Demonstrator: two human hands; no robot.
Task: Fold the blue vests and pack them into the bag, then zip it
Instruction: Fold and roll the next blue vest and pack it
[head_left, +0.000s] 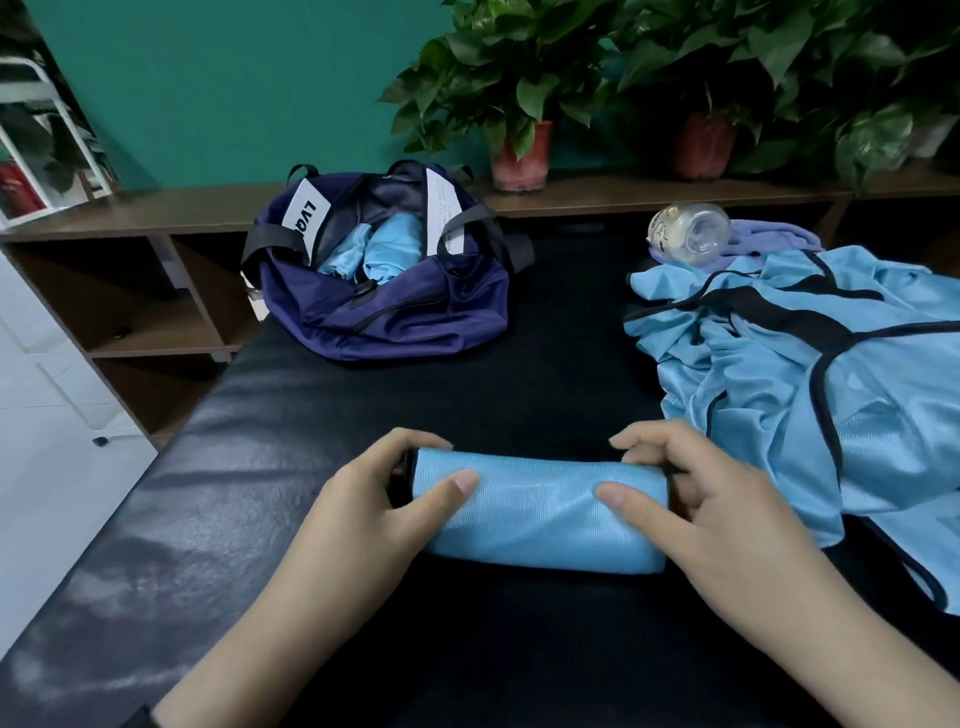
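Observation:
A light blue vest rolled into a tight bundle (540, 512) lies on the black padded table (249, 467) near the front. My left hand (369, 499) grips its left end, thumb on top. My right hand (711, 499) grips the right end the same way. The navy bag (395, 306) stands open at the back left with rolled blue vests (374, 249) inside. A heap of loose blue vests with black trim (810, 374) lies on the right side of the table.
A clear bottle (688, 234) lies on its side on a purple cloth (774, 239) at the back right. Potted plants (519, 93) stand on a wooden shelf (156, 213) behind the table. The table's left edge drops to a white floor.

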